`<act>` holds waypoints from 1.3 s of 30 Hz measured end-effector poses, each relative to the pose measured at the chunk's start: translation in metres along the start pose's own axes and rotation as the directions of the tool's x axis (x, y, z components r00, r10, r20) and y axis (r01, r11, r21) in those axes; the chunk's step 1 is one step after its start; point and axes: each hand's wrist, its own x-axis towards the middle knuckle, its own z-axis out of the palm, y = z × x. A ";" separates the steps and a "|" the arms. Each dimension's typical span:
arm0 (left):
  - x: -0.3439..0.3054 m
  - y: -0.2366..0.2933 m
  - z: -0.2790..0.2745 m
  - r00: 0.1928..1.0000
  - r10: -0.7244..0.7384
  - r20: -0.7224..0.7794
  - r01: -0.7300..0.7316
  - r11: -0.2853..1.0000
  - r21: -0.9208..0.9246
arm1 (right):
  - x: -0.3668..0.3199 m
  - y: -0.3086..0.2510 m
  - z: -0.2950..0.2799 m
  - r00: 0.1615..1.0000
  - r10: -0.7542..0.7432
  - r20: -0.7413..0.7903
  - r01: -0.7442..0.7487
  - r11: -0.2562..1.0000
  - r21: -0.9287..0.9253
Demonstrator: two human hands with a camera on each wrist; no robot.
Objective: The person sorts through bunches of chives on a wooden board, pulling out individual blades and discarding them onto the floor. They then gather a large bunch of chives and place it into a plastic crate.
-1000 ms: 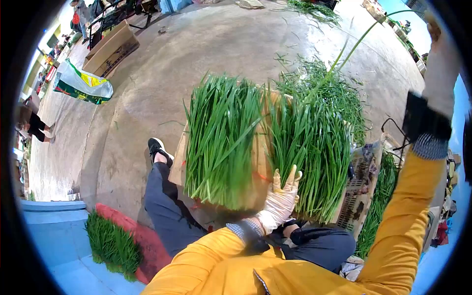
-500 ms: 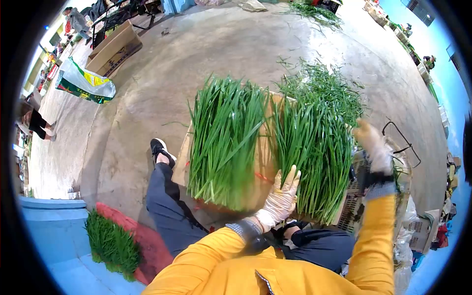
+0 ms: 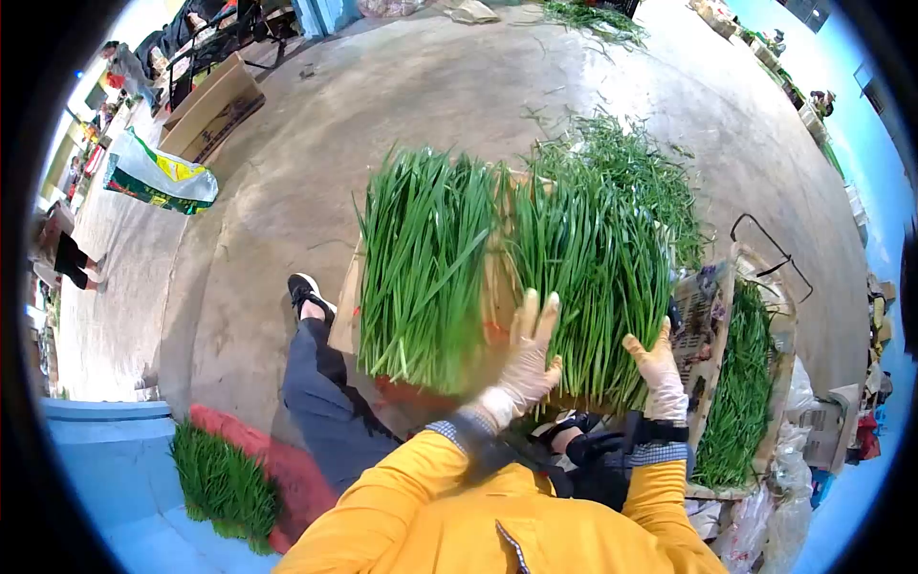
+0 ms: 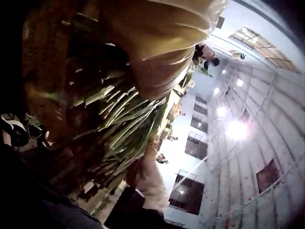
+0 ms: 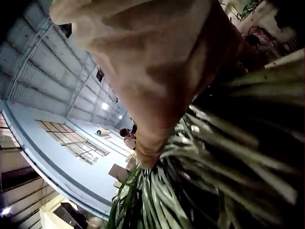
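Note:
Two flat piles of long green stalks lie side by side on a cardboard sheet [image 3: 346, 316], the left pile [image 3: 426, 268] and the right pile [image 3: 598, 277]. My gloved left hand [image 3: 521, 364] rests against the lower left side of the right pile, fingers extended. At that pile's lower right edge my gloved right hand [image 3: 658, 368] touches the stalks, thumb and fingers spread. The left wrist view has the left glove [image 4: 162, 52] over the cut stalk ends [image 4: 124, 114]; in the right wrist view the right glove [image 5: 152, 76] meets the stalks [image 5: 167, 191].
Loose greens [image 3: 622, 172] lie beyond the right pile. A crate [image 3: 703, 325] and a container of greens [image 3: 741, 392] stand at the right, with a wire handle [image 3: 789, 258] above. Another bundle [image 3: 220, 478] lies on red cloth at lower left. A cardboard box [image 3: 210, 110] and bag [image 3: 163, 172] are farther off.
My right hand has come down from the upper right to the right pile's lower edge. The long stalk it trailed earlier is no longer raised. My left hand has shifted slightly up and left.

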 end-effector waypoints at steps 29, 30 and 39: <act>0.031 -0.043 -0.015 0.910 -0.414 0.000 0.413 0.908 0.077 | -0.036 0.040 0.012 0.701 -0.492 -0.516 0.614 0.784 0.087; 0.036 -0.038 -0.018 0.883 -0.465 0.073 0.462 0.885 0.049 | -0.053 0.035 0.013 0.706 -0.494 -0.507 0.644 0.746 0.170; 0.077 0.026 0.003 0.803 0.420 0.424 -0.596 0.598 0.536 | -0.100 -0.001 -0.021 0.551 -0.659 -0.512 0.722 0.684 -0.103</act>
